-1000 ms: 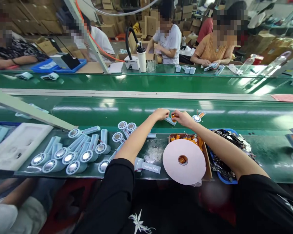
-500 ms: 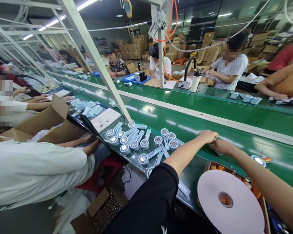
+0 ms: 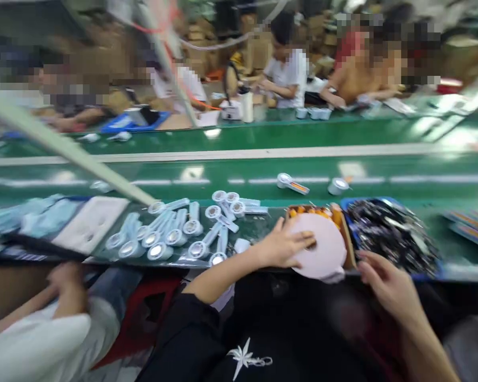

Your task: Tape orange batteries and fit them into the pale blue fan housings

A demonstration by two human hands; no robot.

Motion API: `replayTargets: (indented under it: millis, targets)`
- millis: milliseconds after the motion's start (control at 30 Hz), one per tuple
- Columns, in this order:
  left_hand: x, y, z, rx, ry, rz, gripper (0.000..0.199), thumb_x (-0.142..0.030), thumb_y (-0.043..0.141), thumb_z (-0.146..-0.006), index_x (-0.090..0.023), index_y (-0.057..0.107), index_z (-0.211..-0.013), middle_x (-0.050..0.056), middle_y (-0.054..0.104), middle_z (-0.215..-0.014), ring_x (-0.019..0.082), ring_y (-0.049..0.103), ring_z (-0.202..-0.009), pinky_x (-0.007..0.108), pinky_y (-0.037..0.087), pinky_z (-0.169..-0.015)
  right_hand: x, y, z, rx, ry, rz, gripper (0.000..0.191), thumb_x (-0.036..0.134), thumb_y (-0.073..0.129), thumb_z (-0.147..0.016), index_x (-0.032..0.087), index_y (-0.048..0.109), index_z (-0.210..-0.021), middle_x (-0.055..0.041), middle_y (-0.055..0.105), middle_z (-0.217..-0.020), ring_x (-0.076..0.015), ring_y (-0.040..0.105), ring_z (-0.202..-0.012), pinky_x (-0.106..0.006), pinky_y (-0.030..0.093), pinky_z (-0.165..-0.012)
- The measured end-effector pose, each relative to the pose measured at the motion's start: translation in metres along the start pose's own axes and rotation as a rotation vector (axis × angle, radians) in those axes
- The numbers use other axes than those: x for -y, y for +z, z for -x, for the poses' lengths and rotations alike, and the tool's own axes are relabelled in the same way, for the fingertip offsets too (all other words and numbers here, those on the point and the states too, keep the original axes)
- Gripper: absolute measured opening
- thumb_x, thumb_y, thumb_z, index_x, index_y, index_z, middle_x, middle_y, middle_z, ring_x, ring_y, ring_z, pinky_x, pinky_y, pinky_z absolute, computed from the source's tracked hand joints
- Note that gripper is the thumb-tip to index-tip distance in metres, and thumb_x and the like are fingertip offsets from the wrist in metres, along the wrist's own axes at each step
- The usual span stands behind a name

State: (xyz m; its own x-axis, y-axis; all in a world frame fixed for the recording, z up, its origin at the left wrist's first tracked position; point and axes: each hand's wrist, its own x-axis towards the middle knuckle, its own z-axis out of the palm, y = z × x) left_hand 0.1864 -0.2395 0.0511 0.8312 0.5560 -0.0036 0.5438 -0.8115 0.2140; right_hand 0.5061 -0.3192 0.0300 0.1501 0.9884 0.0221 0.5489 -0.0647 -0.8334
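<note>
A pale pink-white disc-shaped roll (image 3: pixel 326 246) with a hole in its middle leans against a cardboard box (image 3: pixel 347 239) at the belt's near edge. Over the disc's left side lies my left hand (image 3: pixel 282 244), fingers spread and tips near the hole. Orange cylindrical cells (image 3: pixel 336 215) show in the box behind the disc. My right hand (image 3: pixel 386 284) is just right of the box, in front of a blue tray (image 3: pixel 347 204) of dark, shiny small parts. Its thumb and forefinger are pinched together; blur hides what is between them.
Several light-blue handheld fan bodies (image 3: pixel 159 250) lie left of my arm. Another fan body (image 3: pixel 284 180) with an orange cell in its handle rests on the green belt (image 3: pixel 223 183). A slanted post (image 3: pixel 103 172) stands at left. A co-worker's arm (image 3: pixel 69 292) is nearby; others sit across.
My view has swung right. Both hands have left the belt, where they were together: the left is now on the disc, the right beside the tray.
</note>
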Motion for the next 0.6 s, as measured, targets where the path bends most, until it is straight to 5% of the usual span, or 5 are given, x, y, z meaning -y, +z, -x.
replayTargets:
  millis: [200, 267, 367, 533, 600]
  targets:
    - [-0.015, 0.01, 0.002, -0.125, 0.018, -0.048, 0.083, -0.052, 0.082, -0.082, -0.027, 0.053, -0.156, 0.012, 0.051, -0.161, 0.047, 0.025, -0.158, 0.072, 0.023, -0.126, 0.007, 0.012, 0.017, 0.046, 0.08, -0.146, 0.053, 0.064, 0.067, -0.09, 0.018, 0.069, -0.117, -0.0014, 0.069, -0.073, -0.0173, 0.061, -0.057, -0.028, 0.049, -0.053]
    - [-0.022, 0.009, 0.014, -0.246, -0.012, -0.042, 0.08, -0.058, 0.078, -0.085, -0.026, 0.054, -0.154, 0.011, 0.058, -0.155, 0.046, 0.031, -0.156, 0.067, 0.028, -0.126, 0.01, 0.018, 0.031, 0.203, 0.109, -0.201, 0.052, 0.059, 0.071, -0.09, 0.018, 0.07, -0.121, 0.0003, 0.068, -0.07, -0.0158, 0.058, -0.054, -0.026, 0.045, -0.051]
    - [-0.023, 0.009, 0.034, -0.43, -0.081, -0.045, 0.082, -0.061, 0.081, -0.081, -0.026, 0.055, -0.15, 0.012, 0.064, -0.146, 0.045, 0.033, -0.153, 0.064, 0.028, -0.128, 0.019, 0.033, 0.052, 0.44, 0.02, -0.206, 0.042, 0.056, 0.059, -0.101, 0.019, 0.078, -0.094, 0.0009, 0.063, -0.058, -0.0144, 0.054, -0.051, -0.026, 0.041, -0.053]
    - [0.007, 0.018, 0.058, -0.712, -0.473, -0.087, 0.079, -0.048, 0.084, -0.078, -0.022, 0.05, -0.144, 0.016, 0.06, -0.14, 0.046, 0.032, -0.15, 0.065, 0.029, -0.126, 0.026, 0.047, 0.061, 0.872, -0.273, 0.309, 0.033, 0.046, 0.069, -0.097, 0.023, 0.078, -0.074, -0.003, 0.069, -0.064, -0.021, 0.067, -0.064, -0.029, 0.045, -0.064]
    - [0.013, 0.023, 0.063, -0.744, -0.521, -0.061, 0.077, -0.044, 0.083, -0.078, -0.022, 0.048, -0.143, 0.016, 0.057, -0.14, 0.043, 0.035, -0.149, 0.063, 0.031, -0.126, 0.024, 0.041, 0.043, 0.824, -0.244, 0.398, 0.025, 0.049, 0.077, -0.09, 0.025, 0.081, -0.082, -0.0049, 0.073, -0.071, -0.0264, 0.072, -0.073, -0.032, 0.049, -0.07]
